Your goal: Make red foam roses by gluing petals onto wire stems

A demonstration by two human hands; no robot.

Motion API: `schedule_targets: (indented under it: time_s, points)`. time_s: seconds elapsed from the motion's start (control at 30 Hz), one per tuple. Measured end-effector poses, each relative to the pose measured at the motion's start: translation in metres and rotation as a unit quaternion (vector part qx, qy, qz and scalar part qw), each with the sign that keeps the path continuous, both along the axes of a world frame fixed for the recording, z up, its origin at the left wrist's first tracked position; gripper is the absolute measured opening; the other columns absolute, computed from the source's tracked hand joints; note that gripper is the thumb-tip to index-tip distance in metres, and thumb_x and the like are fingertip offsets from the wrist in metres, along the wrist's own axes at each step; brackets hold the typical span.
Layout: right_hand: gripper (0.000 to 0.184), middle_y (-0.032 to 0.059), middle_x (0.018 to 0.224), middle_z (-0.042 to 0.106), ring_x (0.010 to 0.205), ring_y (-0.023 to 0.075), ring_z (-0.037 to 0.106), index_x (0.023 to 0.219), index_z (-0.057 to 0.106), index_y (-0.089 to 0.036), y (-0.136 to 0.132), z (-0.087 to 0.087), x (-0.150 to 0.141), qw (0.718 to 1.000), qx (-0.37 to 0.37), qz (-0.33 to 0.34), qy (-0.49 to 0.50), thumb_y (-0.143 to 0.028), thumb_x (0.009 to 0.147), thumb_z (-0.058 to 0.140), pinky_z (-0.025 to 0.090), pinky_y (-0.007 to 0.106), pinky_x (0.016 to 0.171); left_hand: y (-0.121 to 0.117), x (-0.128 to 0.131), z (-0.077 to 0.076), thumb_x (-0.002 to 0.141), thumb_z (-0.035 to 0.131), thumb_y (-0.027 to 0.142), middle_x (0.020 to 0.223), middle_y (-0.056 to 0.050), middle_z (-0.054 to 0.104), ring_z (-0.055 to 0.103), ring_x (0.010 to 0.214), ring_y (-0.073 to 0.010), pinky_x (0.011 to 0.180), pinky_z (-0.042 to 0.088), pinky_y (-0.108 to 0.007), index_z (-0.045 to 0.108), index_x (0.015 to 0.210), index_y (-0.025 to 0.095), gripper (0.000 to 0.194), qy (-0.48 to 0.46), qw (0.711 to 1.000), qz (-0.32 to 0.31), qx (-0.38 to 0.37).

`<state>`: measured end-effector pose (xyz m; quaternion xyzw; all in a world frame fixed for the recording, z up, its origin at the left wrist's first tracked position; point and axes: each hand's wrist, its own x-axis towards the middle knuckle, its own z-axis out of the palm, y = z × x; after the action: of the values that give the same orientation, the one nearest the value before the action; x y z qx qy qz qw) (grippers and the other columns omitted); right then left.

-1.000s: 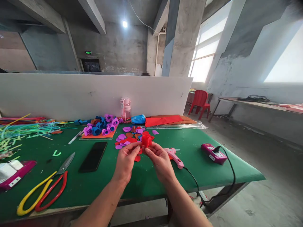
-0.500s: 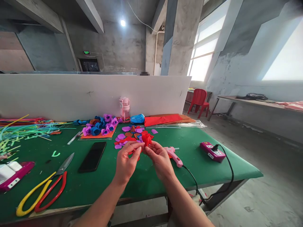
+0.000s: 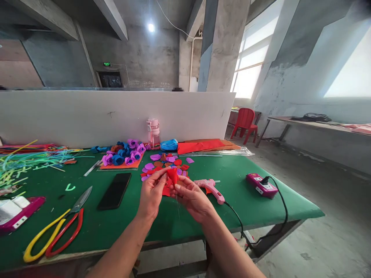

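Observation:
A red paper flower point(image 3: 173, 175) is held up between both hands over the green table. My left hand point(image 3: 153, 190) pinches its left side with thumb and index finger. From the lower right, my right hand point(image 3: 189, 195) grips its base with fingers curled. Thin glue-like strands hang below it. Loose purple, red and brown petals point(image 3: 155, 157) lie scattered just behind the hands. A pink glue gun point(image 3: 213, 189) rests right of my right hand, with its black cord running off the table edge.
Left of the hands lie a black phone point(image 3: 114, 191) and scissors point(image 3: 62, 226). Finished purple and blue flowers point(image 3: 124, 152) sit behind, near a pink bottle point(image 3: 153, 133) and red sheets point(image 3: 199, 146). A power strip point(image 3: 261, 185) stands at right; coloured strips point(image 3: 37, 158) pile at far left.
Both hands have turned the red flower, which has tipped over and shifted slightly left and down. My right fingers have moved lower, and thin strands now show beneath.

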<state>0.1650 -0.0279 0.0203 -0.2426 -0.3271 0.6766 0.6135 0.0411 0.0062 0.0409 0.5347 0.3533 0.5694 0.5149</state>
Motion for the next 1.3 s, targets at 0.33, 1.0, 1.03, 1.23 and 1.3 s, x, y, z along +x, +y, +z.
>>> schedule_targets:
  time_s: [0.33,1.0,1.03,1.23,1.3]
  points:
    - [0.039,0.0007,0.079,0.07,0.067,0.0087,0.063,0.1,0.061,-0.021,-0.0013,0.0054,-0.0002,0.998,0.0,-0.054,-0.01,-0.021,0.064,0.077,0.048,0.021,0.069,0.0037,-0.0013,-0.0038,0.068,0.07,0.029,0.087,-0.003,0.065,0.058,0.076,-0.0127,0.07,0.045,-0.025,0.065,0.09,0.018,0.025,-0.051,0.998,-0.018,-0.022]
    - [0.026,-0.0014,0.073,0.067,0.066,0.0086,0.062,0.081,0.06,-0.018,-0.0029,0.005,0.0007,0.997,0.02,-0.063,-0.03,-0.025,0.063,0.078,0.048,0.021,0.071,-0.0005,0.0027,0.0016,0.061,0.075,0.03,0.064,0.001,0.061,0.053,0.058,-0.0091,0.059,0.042,-0.022,0.063,0.071,0.015,0.021,-0.057,0.988,-0.105,-0.1]
    - [0.026,-0.0016,0.073,0.067,0.066,0.0089,0.062,0.081,0.06,-0.018,-0.0029,0.005,0.0002,0.997,0.022,-0.065,-0.03,-0.025,0.063,0.078,0.048,0.022,0.07,-0.0006,0.0028,0.0016,0.061,0.075,0.03,0.064,0.001,0.062,0.053,0.058,-0.0092,0.058,0.042,-0.023,0.063,0.071,0.015,0.021,-0.054,0.988,-0.104,-0.101]
    - [0.026,-0.0006,0.07,0.068,0.063,0.0092,0.061,0.081,0.059,-0.018,-0.0014,0.0051,-0.0013,0.994,0.02,-0.102,-0.044,-0.027,0.064,0.077,0.047,0.022,0.066,-0.0008,0.0019,0.0002,0.067,0.07,0.036,0.068,0.0,0.061,0.053,0.058,-0.0085,0.055,0.041,-0.021,0.061,0.073,0.014,0.024,-0.045,0.991,-0.077,-0.096]
    - [0.026,-0.0004,0.071,0.068,0.063,0.0104,0.061,0.081,0.058,-0.019,0.0001,0.0052,-0.0005,0.988,0.028,-0.142,-0.044,-0.028,0.065,0.076,0.047,0.023,0.067,-0.0024,0.0009,0.0012,0.07,0.066,0.038,0.07,-0.001,0.061,0.052,0.057,-0.0087,0.051,0.039,-0.02,0.059,0.072,0.014,0.025,-0.025,0.991,-0.089,-0.095]
